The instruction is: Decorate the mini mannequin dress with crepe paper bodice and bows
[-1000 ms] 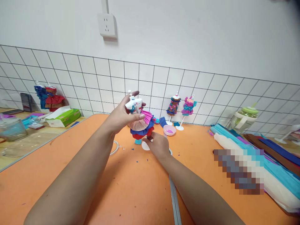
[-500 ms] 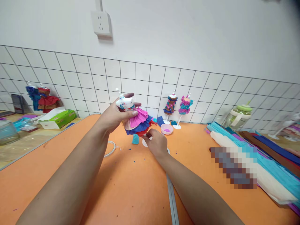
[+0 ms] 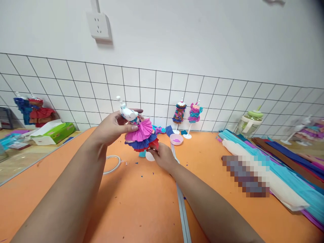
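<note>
Tilted toward the person's left over the orange table (image 3: 141,209), a small white dress form (image 3: 129,114) sits in the curl of the left hand (image 3: 110,127), which wraps its middle with the thumb across the front. The right hand (image 3: 164,157) is drawn nearly closed at the red hem of its layered pink, blue and red skirt (image 3: 143,133), though I can't tell whether the fingers pinch the hem or the stand beneath. Behind stand a pink bowl (image 3: 174,142) and two more dressed forms (image 3: 179,114).

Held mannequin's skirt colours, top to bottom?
Ruffled skirt: pink, then blue, with red lowest. It shows best in the head view, the only one.
</note>
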A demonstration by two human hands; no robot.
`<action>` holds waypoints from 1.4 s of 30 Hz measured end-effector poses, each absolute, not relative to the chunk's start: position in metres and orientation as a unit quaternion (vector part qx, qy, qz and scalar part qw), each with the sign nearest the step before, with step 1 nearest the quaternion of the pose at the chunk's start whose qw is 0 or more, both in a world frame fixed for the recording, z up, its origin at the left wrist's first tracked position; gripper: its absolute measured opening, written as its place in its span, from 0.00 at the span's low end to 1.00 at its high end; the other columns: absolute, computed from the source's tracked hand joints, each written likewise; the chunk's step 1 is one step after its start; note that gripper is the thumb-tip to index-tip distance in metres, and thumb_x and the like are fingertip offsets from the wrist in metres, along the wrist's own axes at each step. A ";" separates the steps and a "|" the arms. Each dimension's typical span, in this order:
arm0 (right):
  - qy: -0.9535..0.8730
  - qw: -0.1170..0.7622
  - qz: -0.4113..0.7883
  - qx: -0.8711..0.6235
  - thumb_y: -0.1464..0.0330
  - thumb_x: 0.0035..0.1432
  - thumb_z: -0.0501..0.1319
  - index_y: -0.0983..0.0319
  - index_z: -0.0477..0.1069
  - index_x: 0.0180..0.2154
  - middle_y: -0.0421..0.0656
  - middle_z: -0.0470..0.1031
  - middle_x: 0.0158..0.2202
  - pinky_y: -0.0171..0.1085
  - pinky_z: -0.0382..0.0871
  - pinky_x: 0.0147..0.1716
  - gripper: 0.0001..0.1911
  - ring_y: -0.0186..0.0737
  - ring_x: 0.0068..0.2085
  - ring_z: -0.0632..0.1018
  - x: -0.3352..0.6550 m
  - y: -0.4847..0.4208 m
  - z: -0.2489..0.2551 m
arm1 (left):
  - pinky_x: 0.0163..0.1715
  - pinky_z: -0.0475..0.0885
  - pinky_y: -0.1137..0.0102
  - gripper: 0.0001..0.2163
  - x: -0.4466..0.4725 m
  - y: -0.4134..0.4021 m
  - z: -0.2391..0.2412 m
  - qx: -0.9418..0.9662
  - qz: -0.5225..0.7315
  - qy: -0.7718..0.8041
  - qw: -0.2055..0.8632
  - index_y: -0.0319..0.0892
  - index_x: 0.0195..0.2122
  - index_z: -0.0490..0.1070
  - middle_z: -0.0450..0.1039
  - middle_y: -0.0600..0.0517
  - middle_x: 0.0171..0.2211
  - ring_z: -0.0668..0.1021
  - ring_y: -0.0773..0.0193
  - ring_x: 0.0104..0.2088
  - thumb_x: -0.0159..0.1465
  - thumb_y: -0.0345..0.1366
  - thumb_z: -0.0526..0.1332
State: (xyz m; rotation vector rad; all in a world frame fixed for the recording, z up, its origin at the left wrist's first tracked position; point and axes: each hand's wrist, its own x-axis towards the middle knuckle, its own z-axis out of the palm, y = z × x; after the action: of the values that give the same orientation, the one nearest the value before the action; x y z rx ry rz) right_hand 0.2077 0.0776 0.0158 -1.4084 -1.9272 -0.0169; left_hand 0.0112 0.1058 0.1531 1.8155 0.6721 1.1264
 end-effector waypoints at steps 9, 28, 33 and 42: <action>-0.663 0.395 -0.017 -0.636 0.58 0.63 0.56 0.55 0.75 0.41 0.40 0.79 0.32 0.34 0.57 0.29 0.13 0.41 0.36 0.77 0.208 0.079 0.014 | 0.47 0.74 0.60 0.19 0.024 0.105 0.150 0.699 0.444 0.241 0.506 0.44 0.46 0.73 0.76 0.45 0.46 0.77 0.51 0.48 0.53 0.37 0.71; -0.629 0.414 0.039 -0.657 0.58 0.60 0.60 0.51 0.75 0.40 0.36 0.81 0.37 0.35 0.63 0.33 0.09 0.41 0.40 0.79 0.205 0.078 0.018 | 0.46 0.74 0.57 0.29 0.040 0.100 0.138 0.710 0.479 0.331 0.397 0.46 0.53 0.66 0.74 0.45 0.50 0.75 0.47 0.51 0.50 0.39 0.72; -0.616 0.420 0.060 -0.664 0.58 0.59 0.60 0.51 0.75 0.40 0.35 0.81 0.37 0.35 0.64 0.32 0.09 0.41 0.40 0.80 0.207 0.080 0.018 | 0.46 0.74 0.59 0.25 0.037 0.100 0.140 0.719 0.435 0.235 0.489 0.45 0.51 0.67 0.72 0.44 0.52 0.74 0.48 0.52 0.53 0.38 0.70; -0.612 0.432 0.089 -0.657 0.61 0.58 0.61 0.52 0.76 0.38 0.36 0.81 0.37 0.35 0.64 0.33 0.07 0.41 0.40 0.80 0.207 0.082 0.017 | 0.47 0.73 0.57 0.26 0.040 0.099 0.140 0.719 0.439 0.293 0.452 0.46 0.51 0.68 0.74 0.46 0.50 0.76 0.48 0.50 0.50 0.32 0.69</action>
State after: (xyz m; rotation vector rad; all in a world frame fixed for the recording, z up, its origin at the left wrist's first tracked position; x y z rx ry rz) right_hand 0.2074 0.0815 0.0173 -1.6371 -1.5257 0.2227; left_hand 0.0403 0.0987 0.1396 1.7749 0.7242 1.0852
